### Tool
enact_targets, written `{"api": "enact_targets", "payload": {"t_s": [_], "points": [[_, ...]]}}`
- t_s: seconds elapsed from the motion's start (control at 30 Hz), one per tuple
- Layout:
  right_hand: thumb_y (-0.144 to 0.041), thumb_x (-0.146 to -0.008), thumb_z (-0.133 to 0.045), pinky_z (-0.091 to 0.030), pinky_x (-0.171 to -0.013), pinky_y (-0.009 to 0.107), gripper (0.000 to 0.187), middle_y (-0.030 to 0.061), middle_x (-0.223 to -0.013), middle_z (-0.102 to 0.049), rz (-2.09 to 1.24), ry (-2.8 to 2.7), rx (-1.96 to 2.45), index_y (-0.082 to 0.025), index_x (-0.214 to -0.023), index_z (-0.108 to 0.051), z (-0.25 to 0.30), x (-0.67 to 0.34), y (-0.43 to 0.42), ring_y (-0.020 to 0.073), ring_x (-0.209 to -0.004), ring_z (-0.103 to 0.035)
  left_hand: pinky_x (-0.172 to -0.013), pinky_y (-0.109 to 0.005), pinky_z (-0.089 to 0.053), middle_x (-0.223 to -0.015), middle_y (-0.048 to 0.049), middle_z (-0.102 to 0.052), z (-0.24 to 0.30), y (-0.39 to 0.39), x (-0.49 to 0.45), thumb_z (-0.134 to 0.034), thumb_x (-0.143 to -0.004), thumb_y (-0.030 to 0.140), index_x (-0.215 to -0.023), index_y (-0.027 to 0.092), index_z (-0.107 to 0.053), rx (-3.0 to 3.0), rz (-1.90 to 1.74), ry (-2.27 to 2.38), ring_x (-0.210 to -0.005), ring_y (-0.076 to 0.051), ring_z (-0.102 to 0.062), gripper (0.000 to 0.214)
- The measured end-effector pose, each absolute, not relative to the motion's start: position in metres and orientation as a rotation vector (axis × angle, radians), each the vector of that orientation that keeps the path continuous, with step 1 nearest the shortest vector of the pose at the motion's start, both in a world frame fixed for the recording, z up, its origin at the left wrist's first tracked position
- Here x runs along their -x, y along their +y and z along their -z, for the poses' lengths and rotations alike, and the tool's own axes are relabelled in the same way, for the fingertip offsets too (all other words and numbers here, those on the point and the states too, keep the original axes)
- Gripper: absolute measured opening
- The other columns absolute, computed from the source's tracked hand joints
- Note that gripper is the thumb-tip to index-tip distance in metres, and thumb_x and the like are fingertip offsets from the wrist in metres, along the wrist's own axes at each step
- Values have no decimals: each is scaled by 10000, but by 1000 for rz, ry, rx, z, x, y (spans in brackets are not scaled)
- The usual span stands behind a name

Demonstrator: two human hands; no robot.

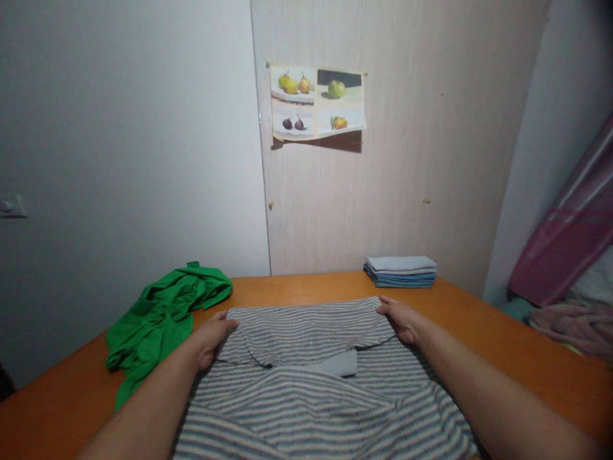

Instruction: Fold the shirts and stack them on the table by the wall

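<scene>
The bottom edge crops the striped cloth [306, 409] and the tabletop [479, 332]. Some fingers of the left hand [211, 340] and right hand [402, 321] are hidden. A pink item [555, 255] runs off the right edge; the wall fitting [18, 206] at left is blurred.

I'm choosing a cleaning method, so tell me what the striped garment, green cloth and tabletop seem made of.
Striped garment: thin, matte fabric, perhaps cotton, judging by its soft creases.
Green cloth: pliable, mostly matte fabric, slumped in loose folds; fibre unclear.
Tabletop: probably wood or laminate, flat, smooth and evenly orange-brown; no clear grain shows.
</scene>
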State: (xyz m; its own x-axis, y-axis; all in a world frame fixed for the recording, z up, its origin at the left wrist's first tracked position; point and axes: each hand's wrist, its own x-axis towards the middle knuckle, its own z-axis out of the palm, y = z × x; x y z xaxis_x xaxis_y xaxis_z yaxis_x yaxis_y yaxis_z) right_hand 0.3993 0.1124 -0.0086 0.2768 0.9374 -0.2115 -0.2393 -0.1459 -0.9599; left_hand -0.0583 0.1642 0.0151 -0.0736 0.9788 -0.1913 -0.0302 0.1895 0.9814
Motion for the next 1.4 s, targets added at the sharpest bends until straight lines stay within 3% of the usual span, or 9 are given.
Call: {"api": "enact_targets", "payload": {"t_s": [0.13, 0.27, 0.47, 0.63, 0.87, 1.03, 1.17, 1.27, 1.4], "points": [[16, -738, -547, -603, -595, 292, 783, 64, -932, -761, -1165, -696, 1311, -212, -1475, -408, 11, -399, 109, 184, -662, -721, -690, -313, -553, -782, -59, -756, -7, 172, 69, -681, -559, -25, -1045, 180, -654, -1370, -1078, 1641, -760, -274, -735, 528], [18, -763, -542, -608, -601, 294, 804, 84, -945, -764, -1122, -673, 1315, -196, -1517, -363, 18, -404, 112, 188, -666, -726, -891, -358, -504, -972, -134, -767, -3, 177, 82, -680, -535, -15, -941, 180, -661, -1455, -1113, 1844, -1102, -352, -679, 451], [-21, -768, -553, -612, -622, 317, 783, 98, -908, -770, -1099, -701, 1314, -187, -1516, -393, 27, -407, 114, 220, -700, -742, -1072, -437, -393, -1265, -220, -673, -15, 170, 89, -611, -747, 135, -1044, 170, -678, -1658, -1082, 2068, -1301, -378, -554, 306], [-42, -741, -573, -580, -589, 294, 769, 113, -898, -779, -959, -768, 1413, -157, -1491, -446, 28, -407, 113, 223, -683, -736, -1135, -337, -342, -1358, -161, -641, -19, 167, 60, -517, -882, 221, -1189, 163, -680, -2036, -978, 1879, -1316, -268, -542, 353], [-148, -754, -686, -537, -952, 390, 464, 121, -1151, -742, -412, -955, 1626, -210, -1214, -695, 21, -425, 115, 270, -1106, -682, -989, -388, -464, -934, -124, -769, -20, 170, 23, -697, -744, 297, -760, 208, -733, -2245, -621, 1758, -1046, -321, -674, 98], [-272, -870, -644, -298, -1202, 444, 376, 82, -1404, -630, -310, -1464, 1520, -261, -1242, -706, 11, -396, 104, 280, -1388, -485, -1096, -387, -392, -1246, -151, -711, -24, 168, -28, -498, -928, 346, -1118, 188, -737, -2419, -596, 1582, -1227, -289, -602, 343], [-406, -905, -629, -107, -1226, 591, 490, 131, -1557, -467, -324, -1915, 1666, -214, -1356, -646, 23, -383, 99, 355, -1518, -256, -1219, -390, -251, -1584, -106, -449, -8, 163, -61, -377, -1002, 481, -1483, 206, -518, -2587, -403, 1208, -1467, -248, -391, 571], [-463, -953, -553, 0, -1167, 711, 531, 139, -1599, -398, -327, -1963, 1857, -229, -1429, -579, 30, -388, 96, 392, -1533, -185, -1237, -535, -155, -1658, -94, -300, 5, 163, -66, -314, -1007, 568, -1562, 260, -398, -2591, -200, 1227, -1542, -303, -228, 640], [-428, -963, -546, 40, -1157, 710, 507, 147, -1607, -383, -271, -1901, 1924, -230, -1429, -569, 24, -391, 94, 367, -1536, -188, -1234, -565, -132, -1667, -98, -270, 8, 162, -65, -293, -1013, 567, -1577, 264, -364, -2534, -232, 1302, -1553, -311, -179, 644]]}}
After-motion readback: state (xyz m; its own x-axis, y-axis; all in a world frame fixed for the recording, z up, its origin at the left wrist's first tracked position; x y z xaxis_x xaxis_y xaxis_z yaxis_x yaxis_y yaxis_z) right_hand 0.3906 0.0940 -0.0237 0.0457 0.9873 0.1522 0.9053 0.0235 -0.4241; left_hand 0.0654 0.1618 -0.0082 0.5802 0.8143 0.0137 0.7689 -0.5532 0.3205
